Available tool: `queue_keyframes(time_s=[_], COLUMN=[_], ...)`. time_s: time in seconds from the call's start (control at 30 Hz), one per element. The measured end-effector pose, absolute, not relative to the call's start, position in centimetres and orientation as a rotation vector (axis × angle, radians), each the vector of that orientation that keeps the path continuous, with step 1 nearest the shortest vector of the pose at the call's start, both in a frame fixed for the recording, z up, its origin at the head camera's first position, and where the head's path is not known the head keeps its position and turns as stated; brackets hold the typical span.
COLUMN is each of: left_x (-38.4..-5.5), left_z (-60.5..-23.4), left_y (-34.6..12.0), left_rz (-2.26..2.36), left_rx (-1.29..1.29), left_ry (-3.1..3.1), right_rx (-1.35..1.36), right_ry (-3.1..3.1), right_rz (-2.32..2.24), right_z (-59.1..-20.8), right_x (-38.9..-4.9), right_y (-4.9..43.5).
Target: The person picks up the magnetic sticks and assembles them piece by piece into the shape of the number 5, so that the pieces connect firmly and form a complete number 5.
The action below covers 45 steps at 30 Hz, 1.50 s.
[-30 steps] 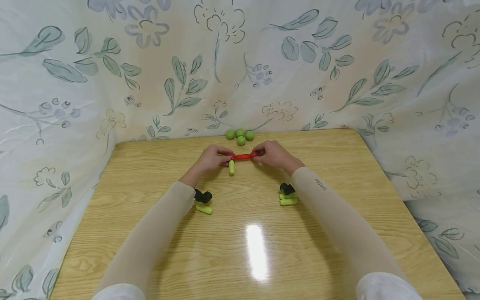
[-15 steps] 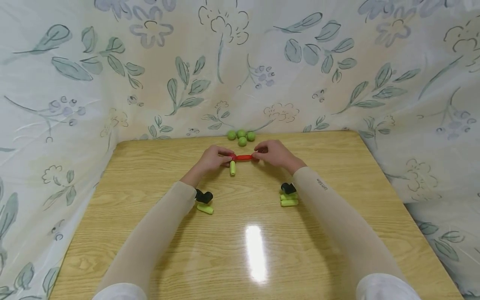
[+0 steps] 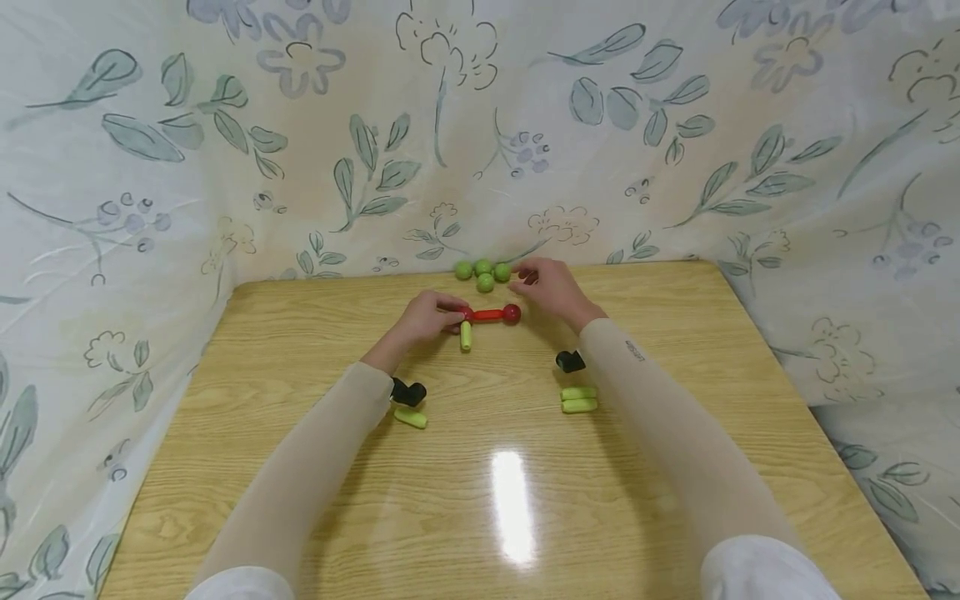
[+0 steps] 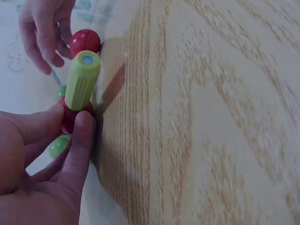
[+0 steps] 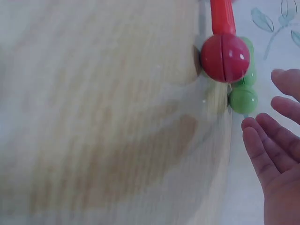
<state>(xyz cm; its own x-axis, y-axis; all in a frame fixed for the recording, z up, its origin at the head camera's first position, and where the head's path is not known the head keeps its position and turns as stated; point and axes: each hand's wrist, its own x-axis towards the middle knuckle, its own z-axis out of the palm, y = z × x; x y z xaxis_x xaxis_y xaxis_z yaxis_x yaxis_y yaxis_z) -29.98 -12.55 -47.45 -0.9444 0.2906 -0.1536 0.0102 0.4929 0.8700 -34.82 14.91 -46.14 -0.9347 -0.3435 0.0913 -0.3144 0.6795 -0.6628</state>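
Observation:
In the head view, my left hand (image 3: pixel 429 318) pinches a red ball (image 4: pixel 70 121) between thumb and fingers. A red stick (image 3: pixel 488 315) runs rightward from that ball to a second red ball (image 3: pixel 512 313). From the pinched ball a yellow-green stick (image 4: pixel 82 80) points toward me, with a round grey tip on its free end. My right hand (image 3: pixel 553 292) is held apart from the assembly, fingers relaxed, just right of several green balls (image 3: pixel 485 283); nothing is between its fingers in the right wrist view. My left fingers partly cover the pinched ball.
One loose yellow-green stick (image 3: pixel 411 417) lies by my left forearm. Two more yellow-green sticks (image 3: pixel 578 406) lie side by side near my right forearm. Behind the wooden table (image 3: pixel 480 517) hangs a floral cloth (image 3: pixel 480 125), close to the green balls.
My right hand has let go of the right-hand red ball and moved up and back toward the green balls. My left hand still pinches its ball in the same place.

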Motion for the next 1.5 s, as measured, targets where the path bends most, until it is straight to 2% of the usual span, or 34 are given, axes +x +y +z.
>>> queue_keyframes(time_s=[0.87,1.23,1.5], left_x=[-30.1,-30.2,-30.2], left_z=[-47.1,-47.8,-47.4], left_y=[-12.7,-12.5,-12.8], left_rz=[1.484,1.473,1.472], left_rx=[0.224,0.213,0.207], left_ry=[2.413,2.399,2.403], right_rx=[-0.482,-0.527,-0.551], right_ry=[2.837,2.864,2.849], right_rz=[-1.025,-0.967,-0.867], right_z=[-44.9,-46.1,-44.7], right_x=[-37.8,-38.4,-39.1], right_y=[13.5,13.6,12.9])
